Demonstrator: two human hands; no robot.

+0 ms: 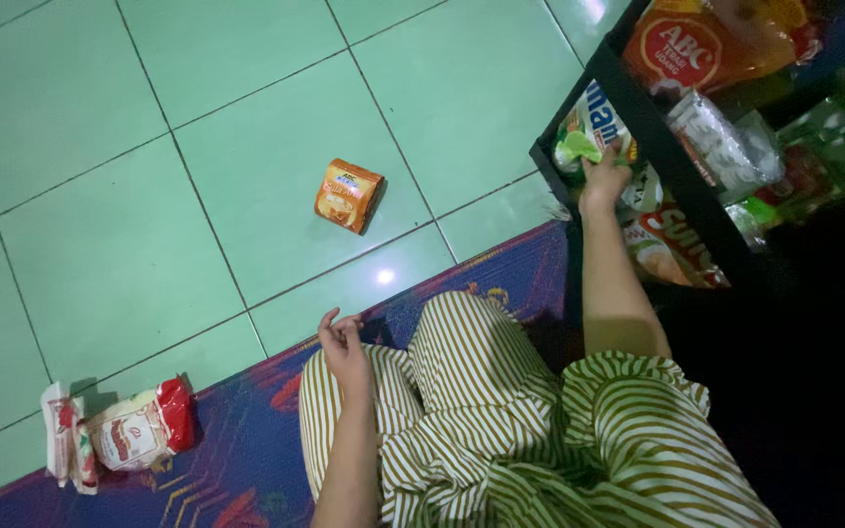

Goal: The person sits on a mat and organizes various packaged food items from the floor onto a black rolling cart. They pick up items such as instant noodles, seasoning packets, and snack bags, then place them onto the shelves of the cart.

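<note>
One hand, the right hand (pixel 603 181), grips a green packet (pixel 579 147) in the black rack (pixel 657 147) at two o'clock, while the left hand (pixel 344 342) rests half curled and empty; I think lifting it out comes next.

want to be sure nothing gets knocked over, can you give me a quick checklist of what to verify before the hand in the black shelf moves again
1. Grip: right hand has its fingers on a green packet at the black shelf; whether it is firmly held, cannot tell.
2. Room in the shelf: packets crowd around that hand, not ok.
3. Left hand free: it rests empty over the striped lap, ok.
4. Orange packet: lies alone on the green tiled floor, away from both hands, ok.
5. Red and white packets: at the edge of the blue mat, apart from the left hand, ok.
6. Deeper shelf contents: too dark, cannot tell.
</note>
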